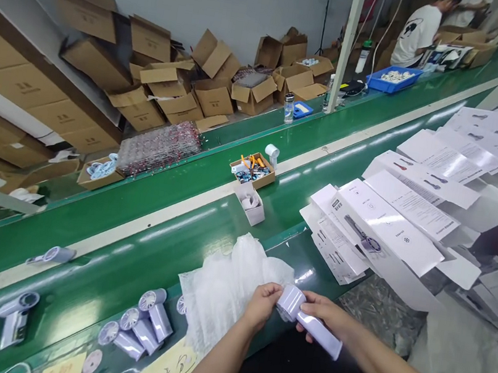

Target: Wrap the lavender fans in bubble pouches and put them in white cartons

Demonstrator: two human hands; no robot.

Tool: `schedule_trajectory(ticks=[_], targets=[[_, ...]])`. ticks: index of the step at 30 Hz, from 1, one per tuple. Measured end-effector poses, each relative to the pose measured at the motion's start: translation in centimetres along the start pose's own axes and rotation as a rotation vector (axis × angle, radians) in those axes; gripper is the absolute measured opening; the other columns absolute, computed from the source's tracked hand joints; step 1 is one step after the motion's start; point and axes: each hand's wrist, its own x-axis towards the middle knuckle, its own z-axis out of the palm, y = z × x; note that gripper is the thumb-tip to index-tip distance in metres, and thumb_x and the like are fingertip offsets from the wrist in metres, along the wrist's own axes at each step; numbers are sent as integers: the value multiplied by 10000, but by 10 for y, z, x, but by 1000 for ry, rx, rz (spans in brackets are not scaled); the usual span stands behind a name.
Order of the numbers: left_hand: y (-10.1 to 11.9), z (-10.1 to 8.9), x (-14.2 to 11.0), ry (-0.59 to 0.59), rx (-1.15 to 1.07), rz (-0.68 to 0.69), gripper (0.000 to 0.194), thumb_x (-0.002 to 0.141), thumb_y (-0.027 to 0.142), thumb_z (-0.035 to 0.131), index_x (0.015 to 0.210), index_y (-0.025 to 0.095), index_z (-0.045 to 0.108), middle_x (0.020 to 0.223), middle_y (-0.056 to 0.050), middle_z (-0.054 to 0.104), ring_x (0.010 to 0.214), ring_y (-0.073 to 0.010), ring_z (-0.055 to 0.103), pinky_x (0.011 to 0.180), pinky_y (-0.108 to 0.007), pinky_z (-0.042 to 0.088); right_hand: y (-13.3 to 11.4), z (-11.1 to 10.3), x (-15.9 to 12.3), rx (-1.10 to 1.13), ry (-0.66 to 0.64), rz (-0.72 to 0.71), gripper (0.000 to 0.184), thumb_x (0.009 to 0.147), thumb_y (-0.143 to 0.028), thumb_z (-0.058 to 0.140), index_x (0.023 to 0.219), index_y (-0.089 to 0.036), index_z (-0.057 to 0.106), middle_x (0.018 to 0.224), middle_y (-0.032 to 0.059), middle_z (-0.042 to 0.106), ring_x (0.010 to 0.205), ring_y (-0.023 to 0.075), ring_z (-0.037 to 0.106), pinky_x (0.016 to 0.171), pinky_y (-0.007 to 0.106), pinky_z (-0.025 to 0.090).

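Observation:
A lavender handheld fan [320, 337] with a round, drum-like head is between my hands, above the near edge of the bench. My left hand [262, 305] pinches the side of its head. Wrapped about the neck and upper handle is my right hand [322, 313], with the handle pointing down to the right. Just left of the fan, a pile of thin white foam sleeves [225, 286] lies on the bench, partly behind my left forearm. Several more lavender fans [147, 328] lie left of that pile, one mostly covered by it.
Stacked white printed boxes [393, 227] fill the right side. More fans [16, 317] lie on the green conveyor belt [126, 258]. A small carton of tools [262, 179] stands beyond the foam. Brown cartons [215, 97] line the far side; a co-worker [416, 37] sits at the back right.

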Motion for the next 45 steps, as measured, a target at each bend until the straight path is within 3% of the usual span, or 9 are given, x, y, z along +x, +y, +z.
schedule_trajectory(ticks=[5,14,20,26,31,35,40,43,45], targets=[[7,-3,-12,95,-190,27,252,821,392,495,743,158,548,639,-7,529,621,-127,498,638,-268,413,2,-8,8,-168,134,-26,344,745,-380,679,972,-178,516,805,37,660,673,192,664,427,264,533],[17,0,-47,189,869,848,249,868,112,346,806,152,584,725,-79,525,734,-201,464,676,-326,413,-4,20,11,-37,272,-113,441,696,-315,694,1054,-231,450,761,7,640,626,195,646,434,311,532],[40,12,-56,72,608,646,215,891,202,395,885,171,608,818,-71,609,792,-184,549,735,-305,446,7,33,6,-103,552,-139,223,752,-387,582,708,-215,447,581,-20,545,534,138,551,478,257,445],[84,6,-51,82,4,-3,135,776,251,526,737,145,600,567,24,519,537,-112,476,541,-233,375,-18,32,-45,-794,483,-184,314,793,-470,509,652,-190,491,750,1,524,597,121,511,477,228,430],[104,-22,-76,14,-132,207,347,776,437,573,941,135,618,832,-56,624,757,-168,575,683,-265,450,-48,64,-74,-723,432,-433,289,845,-461,469,789,-193,561,1000,50,564,857,175,577,666,279,526],[89,-25,-87,-116,143,474,1034,521,421,816,1405,231,315,1414,-122,392,1243,-307,415,1007,-405,374,-51,102,-69,-529,408,-477,291,875,-457,410,812,-207,545,782,8,608,760,165,607,682,306,531],[70,-19,-83,50,221,504,221,838,385,522,877,194,626,818,-36,631,791,-190,574,742,-293,453,-75,104,-138,-1380,276,-603,206,791,-279,599,988,-228,629,1160,74,603,1056,246,583,891,377,502],[77,-36,-85,177,4,384,272,802,425,580,693,177,553,622,24,527,610,-128,494,580,-226,400,-105,65,-190,-1877,801,-768,525,749,-52,573,1205,-312,570,1499,75,301,1380,404,210,1064,665,211],[82,-50,-87,206,-160,294,292,755,444,637,718,166,556,613,37,514,568,-102,469,521,-203,376,-126,35,-204,-2131,888,-818,648,684,60,541,1200,-332,575,1542,57,212,1398,443,74,1025,762,35]])
